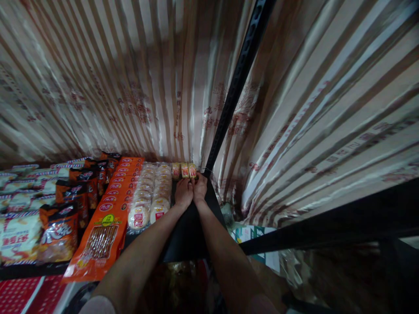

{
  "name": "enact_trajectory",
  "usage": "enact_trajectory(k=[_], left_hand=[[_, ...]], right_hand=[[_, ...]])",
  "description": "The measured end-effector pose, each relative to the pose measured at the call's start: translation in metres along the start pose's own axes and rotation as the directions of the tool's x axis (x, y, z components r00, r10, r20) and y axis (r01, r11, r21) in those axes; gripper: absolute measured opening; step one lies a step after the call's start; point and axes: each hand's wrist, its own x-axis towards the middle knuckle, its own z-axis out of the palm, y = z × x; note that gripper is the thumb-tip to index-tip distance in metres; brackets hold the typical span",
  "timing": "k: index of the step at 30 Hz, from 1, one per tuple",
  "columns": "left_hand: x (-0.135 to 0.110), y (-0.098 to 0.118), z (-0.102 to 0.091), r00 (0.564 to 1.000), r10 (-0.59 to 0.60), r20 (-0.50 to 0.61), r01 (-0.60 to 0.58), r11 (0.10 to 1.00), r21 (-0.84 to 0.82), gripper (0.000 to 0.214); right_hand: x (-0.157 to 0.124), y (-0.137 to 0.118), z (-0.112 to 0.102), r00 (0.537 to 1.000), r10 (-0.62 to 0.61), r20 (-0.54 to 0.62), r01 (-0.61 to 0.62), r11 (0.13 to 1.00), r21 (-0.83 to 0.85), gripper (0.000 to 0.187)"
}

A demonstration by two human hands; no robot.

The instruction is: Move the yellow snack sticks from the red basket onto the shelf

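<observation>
Both arms reach to the back corner of a black shelf (183, 244). My left hand (183, 194) is closed, its fingers curled against the front of a short row of small yellow snack packets (184, 170) with red and white labels. Right beside it, almost touching, my right hand (199, 188) closes on the right end of that row, near the black post. The fingertips are partly hidden, and the picture is dim. Just left of the hands stand two rows of clear-wrapped round white crackers (160, 209).
Farther left are long orange snack packs (101, 235), orange-black snack bags (60, 231) and white snack bags (20, 237). A slotted black post (229, 104) rises at the corner. Pleated printed curtain (157, 87) hangs behind. A dark bar (314, 222) crosses at right.
</observation>
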Motion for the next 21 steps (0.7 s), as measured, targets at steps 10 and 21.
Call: enact_trajectory(k=[10,21], left_hand=[[-0.027,0.011,-0.001,0.994,-0.113,-0.007,0.105,0.945,-0.309,0.032],[-0.084,0.005,0.009,0.978,-0.209,0.019,0.196,0.878,-0.437,0.027]], right_hand=[[-0.025,-0.007,-0.016,0.998,0.062,0.025,-0.064,0.994,0.084,0.03],[-0.081,-0.006,-0.05,0.99,0.136,0.044,-0.136,0.991,0.011,0.034]])
